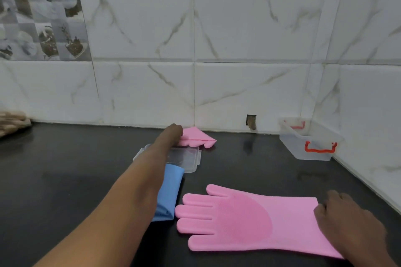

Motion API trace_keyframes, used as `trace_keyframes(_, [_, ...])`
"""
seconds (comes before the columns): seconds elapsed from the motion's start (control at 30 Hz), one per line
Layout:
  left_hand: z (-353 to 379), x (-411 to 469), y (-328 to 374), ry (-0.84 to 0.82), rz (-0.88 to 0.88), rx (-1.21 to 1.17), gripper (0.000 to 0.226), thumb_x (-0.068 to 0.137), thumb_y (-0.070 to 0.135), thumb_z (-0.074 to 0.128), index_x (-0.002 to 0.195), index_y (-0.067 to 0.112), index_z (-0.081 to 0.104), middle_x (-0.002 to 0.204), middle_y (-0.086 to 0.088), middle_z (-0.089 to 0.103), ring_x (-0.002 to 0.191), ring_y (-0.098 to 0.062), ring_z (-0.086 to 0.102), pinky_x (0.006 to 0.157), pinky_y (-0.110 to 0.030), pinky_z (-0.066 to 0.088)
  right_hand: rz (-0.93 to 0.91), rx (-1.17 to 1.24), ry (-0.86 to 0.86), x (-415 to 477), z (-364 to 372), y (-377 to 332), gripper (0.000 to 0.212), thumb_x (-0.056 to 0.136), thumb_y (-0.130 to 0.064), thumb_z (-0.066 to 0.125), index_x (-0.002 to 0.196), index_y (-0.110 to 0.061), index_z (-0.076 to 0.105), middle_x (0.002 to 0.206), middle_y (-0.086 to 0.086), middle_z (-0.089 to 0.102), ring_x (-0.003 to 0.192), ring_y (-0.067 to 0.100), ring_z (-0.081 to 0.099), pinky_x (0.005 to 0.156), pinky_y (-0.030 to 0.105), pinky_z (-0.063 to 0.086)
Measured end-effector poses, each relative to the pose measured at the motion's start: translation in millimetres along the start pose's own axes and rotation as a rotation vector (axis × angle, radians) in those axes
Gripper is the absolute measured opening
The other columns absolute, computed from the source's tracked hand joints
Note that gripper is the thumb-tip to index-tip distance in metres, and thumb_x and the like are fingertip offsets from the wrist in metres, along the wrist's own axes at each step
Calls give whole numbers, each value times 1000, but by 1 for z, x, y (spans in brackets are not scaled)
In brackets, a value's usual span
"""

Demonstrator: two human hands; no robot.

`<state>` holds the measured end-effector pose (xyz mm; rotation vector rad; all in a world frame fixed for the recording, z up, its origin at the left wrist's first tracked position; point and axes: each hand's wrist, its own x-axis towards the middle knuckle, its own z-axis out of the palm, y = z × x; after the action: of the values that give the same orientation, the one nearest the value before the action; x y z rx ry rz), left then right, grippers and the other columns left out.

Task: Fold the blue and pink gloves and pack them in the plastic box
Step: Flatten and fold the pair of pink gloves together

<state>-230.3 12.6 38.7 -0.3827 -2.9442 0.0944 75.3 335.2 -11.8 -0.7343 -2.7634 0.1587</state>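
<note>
A pink glove [249, 219] lies flat and unfolded on the dark counter, fingers pointing left. My right hand [349, 221] rests on its cuff end at the right. My left hand [173, 131] reaches far back and is closed on a folded pink glove [197, 137] by the wall. A folded blue glove [170, 191] lies under my left forearm. The clear plastic box [308, 138] with red handles stands in the far right corner, open. Its clear lid [186, 158] lies flat between the two folded gloves.
The dark counter [65, 180] meets a white tiled wall at the back and on the right. A beige cloth-like thing [13, 122] sits at the far left edge. A small hole [251, 122] shows in the wall near the box.
</note>
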Motion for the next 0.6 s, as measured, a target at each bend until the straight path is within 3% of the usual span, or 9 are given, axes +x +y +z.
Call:
trace_keyframes(0.13, [-3, 2, 0, 159, -89, -174, 28, 91, -3, 43, 115, -4, 58, 121, -24, 61, 110, -39, 58, 90, -41, 46, 17, 13, 11, 3, 2, -2, 14, 95, -38, 37, 99, -26, 42, 100, -4, 49, 81, 12, 60, 70, 31, 48])
trace_keyframes(0.27, [-29, 7, 8, 326, -86, -409, 24, 94, 2, 44, 116, -4, 51, 113, -24, 63, 100, -40, 60, 83, -45, 48, 29, 14, 0, 4, 2, -2, 15, 95, -38, 36, 99, -25, 41, 104, -2, 51, 86, 16, 61, 77, 34, 52])
trace_keyframes(0.37, [-66, 11, 22, 450, 6, -523, 24, 94, 7, 43, 110, -5, 56, 108, -25, 65, 99, -38, 61, 79, -40, 48, 41, 13, -11, 1, -3, -3, 14, 96, -37, 36, 99, -24, 41, 100, -2, 48, 77, 15, 56, 66, 30, 45])
trace_keyframes(0.5, [-127, 4, 39, 468, 170, -504, 31, 83, 0, 51, 111, 1, 64, 109, -19, 67, 101, -32, 62, 78, -31, 49, 61, -9, 3, -4, -8, -5, 13, 96, -37, 36, 96, -25, 42, 96, -2, 45, 71, 18, 50, 59, 30, 35])
trace_keyframes(0.6, [-173, -6, 50, 468, 215, -408, 22, 79, 4, 62, 96, 10, 74, 99, -11, 72, 95, -26, 66, 76, -33, 53, 52, -35, -1, -6, -11, -5, 13, 98, -38, 36, 99, -26, 42, 96, -4, 45, 65, 10, 49, 49, 22, 29])
